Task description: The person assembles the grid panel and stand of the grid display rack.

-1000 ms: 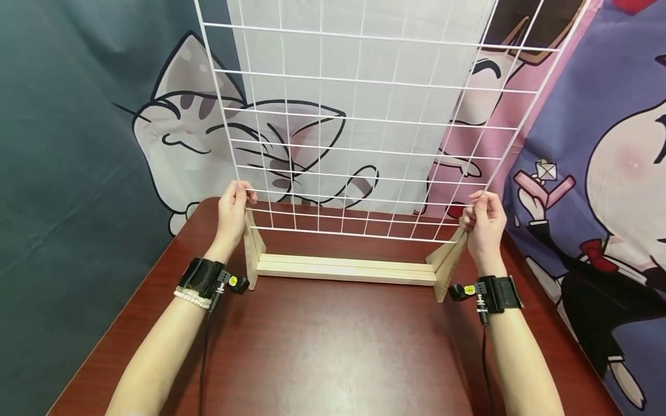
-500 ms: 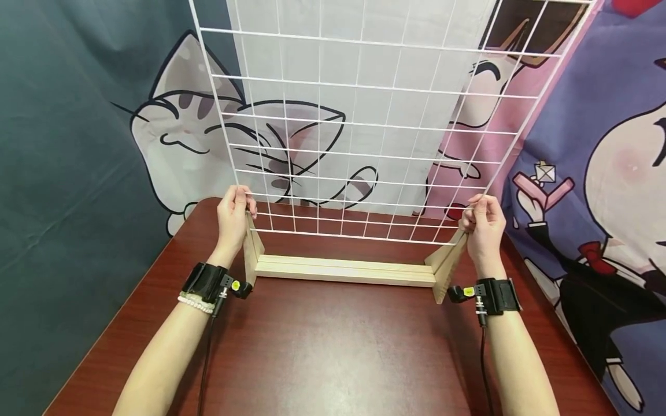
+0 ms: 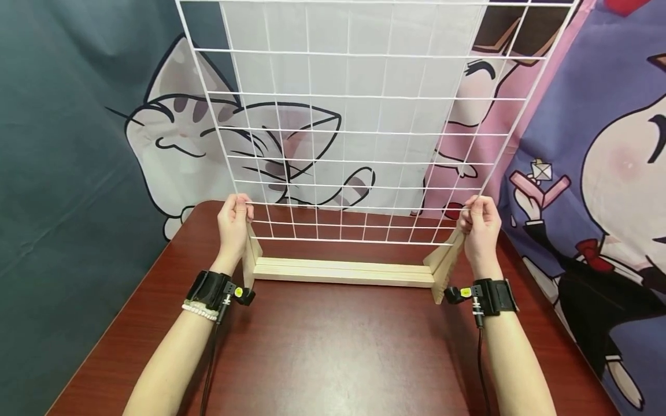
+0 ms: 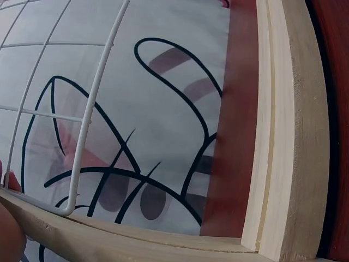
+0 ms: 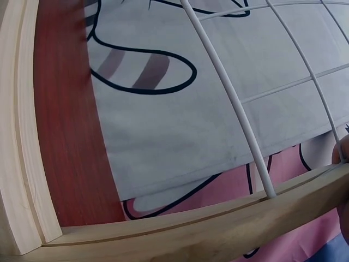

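A white wire grid panel (image 3: 347, 133) stands upright between the two side pieces of a pale wooden stand. My left hand (image 3: 233, 228) grips the panel's left edge at the top of the left side piece (image 3: 252, 251). On the opposite edge, my right hand (image 3: 481, 228) holds the panel by the right side piece (image 3: 446, 263). In the right wrist view, the panel's bottom wire (image 5: 232, 93) meets the groove of the wood. The left wrist view has the panel's rounded corner (image 4: 70, 207) at the side piece. The grid's bottom hangs above the grooved crossbar (image 3: 343, 271). Some fingertips are hidden.
The stand sits on a reddish-brown table (image 3: 343, 346). Behind it hangs a cloth backdrop (image 3: 171, 150) with cartoon cats. Each wrist wears a black strap and camera with a cable, and the left also has a bead bracelet (image 3: 200, 311).
The grid has slid down a little between the side pieces, and both hands have lowered with it. Their grips look the same. The head view has shifted slightly.
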Demonstrator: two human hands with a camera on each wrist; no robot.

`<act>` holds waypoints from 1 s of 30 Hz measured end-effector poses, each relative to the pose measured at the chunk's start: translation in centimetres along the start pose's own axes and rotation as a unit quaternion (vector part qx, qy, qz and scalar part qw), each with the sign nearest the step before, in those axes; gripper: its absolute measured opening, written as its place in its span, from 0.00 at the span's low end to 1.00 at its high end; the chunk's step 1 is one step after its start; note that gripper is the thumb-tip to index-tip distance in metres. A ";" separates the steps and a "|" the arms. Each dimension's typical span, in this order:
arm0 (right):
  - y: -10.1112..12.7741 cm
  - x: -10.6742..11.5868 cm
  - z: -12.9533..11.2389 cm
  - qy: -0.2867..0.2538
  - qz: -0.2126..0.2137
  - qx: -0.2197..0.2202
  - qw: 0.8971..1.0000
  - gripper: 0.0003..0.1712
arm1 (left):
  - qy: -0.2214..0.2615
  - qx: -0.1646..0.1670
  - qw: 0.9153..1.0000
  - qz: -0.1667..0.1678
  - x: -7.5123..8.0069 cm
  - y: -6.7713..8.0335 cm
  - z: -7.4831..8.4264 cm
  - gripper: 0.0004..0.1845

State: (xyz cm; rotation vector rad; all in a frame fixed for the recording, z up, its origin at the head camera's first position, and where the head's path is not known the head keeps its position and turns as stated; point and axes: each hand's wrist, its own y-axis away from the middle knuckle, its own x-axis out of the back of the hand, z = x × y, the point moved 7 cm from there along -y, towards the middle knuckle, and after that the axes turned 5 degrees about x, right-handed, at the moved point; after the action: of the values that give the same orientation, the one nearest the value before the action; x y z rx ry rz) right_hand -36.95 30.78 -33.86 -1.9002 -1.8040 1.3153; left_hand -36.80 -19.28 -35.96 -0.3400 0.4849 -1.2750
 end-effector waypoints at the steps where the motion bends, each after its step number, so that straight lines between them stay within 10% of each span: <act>1: -0.1 0.0 0.0 0.008 0.002 -0.003 1.000 0.13 | -0.003 0.002 1.000 0.001 0.0 0.0 0.2 0.16; 30: 0.6 0.2 -0.2 -0.011 -0.019 0.011 1.000 0.16 | -0.022 -0.008 1.000 0.017 0.5 -0.6 -2.0 0.13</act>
State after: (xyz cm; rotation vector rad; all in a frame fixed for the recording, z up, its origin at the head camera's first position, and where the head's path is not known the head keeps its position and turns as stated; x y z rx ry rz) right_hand -36.41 30.83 -34.28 -1.8375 -1.8197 1.3432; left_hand -38.24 -19.89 -37.47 -0.3720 0.4619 -1.2282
